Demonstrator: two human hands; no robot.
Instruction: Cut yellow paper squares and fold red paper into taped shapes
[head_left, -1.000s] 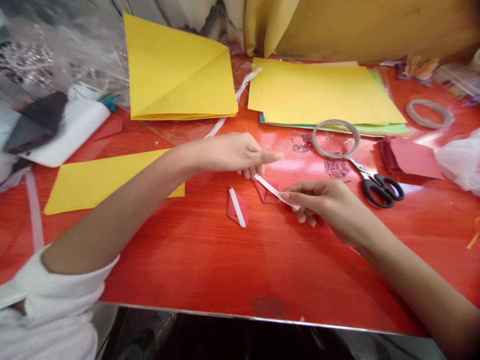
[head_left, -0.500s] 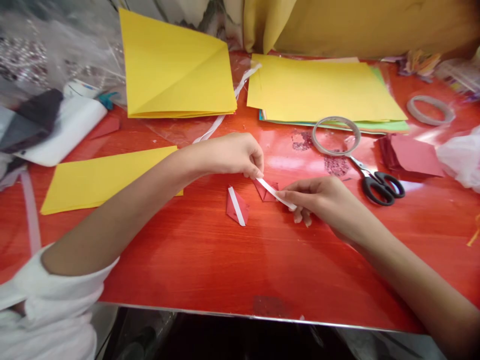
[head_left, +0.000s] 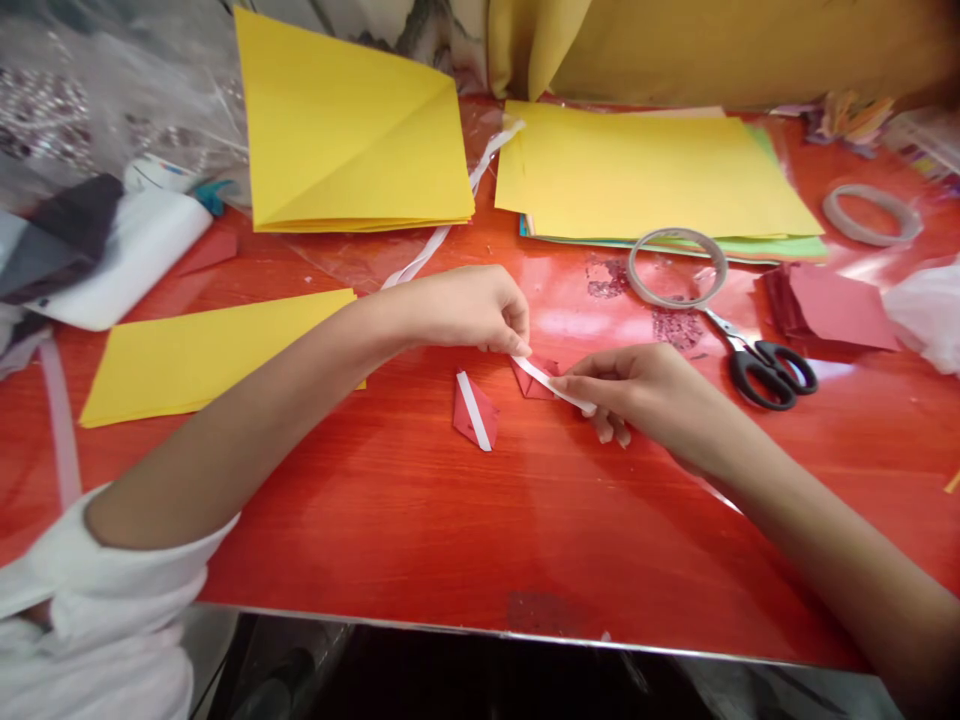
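A short white strip, which looks like double-sided tape, is stretched between my hands. My left hand pinches its upper left end, and my right hand grips the strip near its lower right end between thumb and fingers. Behind and below the strip lies a small folded red paper, partly covered by the strip and my right fingers. Left of it on the table, a second folded red paper carries a white strip slantwise along its length.
Scissors with black handles lie right of my right hand, beside a tape roll. Farther right are a red paper stack and another roll. Yellow sheets stand at the back; more yellow paper lies under my left forearm.
Hardly anything differs: both hands keep hold of the white strip in nearly the same place. The view has shifted slightly, and my right hand sits a touch higher.
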